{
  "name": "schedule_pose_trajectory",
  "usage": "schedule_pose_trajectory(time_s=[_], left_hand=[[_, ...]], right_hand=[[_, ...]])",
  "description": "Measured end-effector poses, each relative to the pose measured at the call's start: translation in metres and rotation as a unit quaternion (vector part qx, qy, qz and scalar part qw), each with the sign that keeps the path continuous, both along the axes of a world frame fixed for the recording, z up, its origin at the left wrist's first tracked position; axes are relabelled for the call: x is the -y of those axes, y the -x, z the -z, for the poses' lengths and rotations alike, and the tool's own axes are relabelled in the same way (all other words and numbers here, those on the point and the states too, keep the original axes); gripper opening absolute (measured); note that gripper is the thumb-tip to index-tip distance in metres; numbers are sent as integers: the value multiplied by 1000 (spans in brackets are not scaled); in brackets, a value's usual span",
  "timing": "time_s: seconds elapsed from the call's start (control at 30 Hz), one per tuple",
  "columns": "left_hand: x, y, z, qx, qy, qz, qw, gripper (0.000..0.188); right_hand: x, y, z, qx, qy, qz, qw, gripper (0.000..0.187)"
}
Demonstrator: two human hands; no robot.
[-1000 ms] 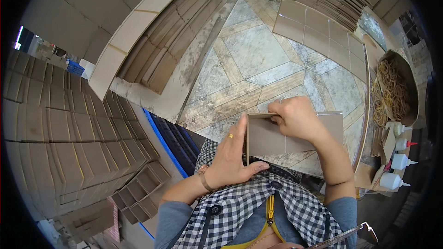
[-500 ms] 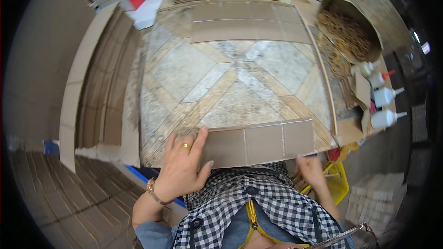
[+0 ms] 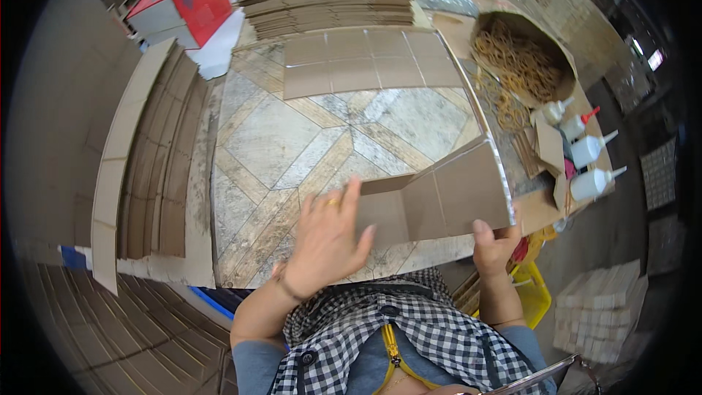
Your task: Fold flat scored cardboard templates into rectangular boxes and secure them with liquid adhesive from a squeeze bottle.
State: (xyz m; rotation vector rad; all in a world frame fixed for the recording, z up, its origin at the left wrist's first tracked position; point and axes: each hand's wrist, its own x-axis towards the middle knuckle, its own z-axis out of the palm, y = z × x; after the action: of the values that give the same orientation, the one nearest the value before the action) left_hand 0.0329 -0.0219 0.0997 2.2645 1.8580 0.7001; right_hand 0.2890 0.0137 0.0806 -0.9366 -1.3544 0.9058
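Head view: shows a tabletop (image 3: 281, 139) beneath and beyond the fingers, worn and stained, its tile pattern of grey-white panels crossed by tan bands. Pinches the near right corner of a creased cardboard strip (image 3: 457, 186) between thumb and fingers of the right hand (image 3: 495, 249); spreads the left hand (image 3: 325, 241) wide at the strip's left end, thumb well apart from forefinger. Cannot tell how firmly the left fingertips touch. Has a flat scored sheet (image 3: 373, 58) and a cardboard stack (image 3: 322, 0) beyond the fingers, more stacked cardboard (image 3: 157, 161) left of them. Past the right fingers, holds rubber bands (image 3: 515, 62) in a round container (image 3: 569, 84), near white bottles (image 3: 589, 152). Shows pale bundles (image 3: 596, 318) to the right of the right fingers, lower down. Far beyond the left fingers, shows a dark mark, too blurred to read, on a red-and-white box (image 3: 183, 7).
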Motion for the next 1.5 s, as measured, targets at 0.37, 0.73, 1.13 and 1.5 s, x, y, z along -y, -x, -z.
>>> schedule_pose_trajectory(time_s=[0.37, 0.73, 1.13, 1.5], left_hand=[[-22, -10, 5, 7, 2, 8, 1000, 74], [-16, 26, 15, 528, 159, 85, 830, 55], [-11, 2, 7, 269, 52, 32, 961, 35], [-33, 15, -3, 249, 34, 53, 967, 30]], right_hand=[[-20, 37, -26, 289, -216, -35, 932, 45], [-6, 40, -33, 509, -281, -100, 807, 43], [-270, -68, 30, 513, -101, 246, 816, 17], [-274, -42, 6, 463, -23, 202, 863, 16]])
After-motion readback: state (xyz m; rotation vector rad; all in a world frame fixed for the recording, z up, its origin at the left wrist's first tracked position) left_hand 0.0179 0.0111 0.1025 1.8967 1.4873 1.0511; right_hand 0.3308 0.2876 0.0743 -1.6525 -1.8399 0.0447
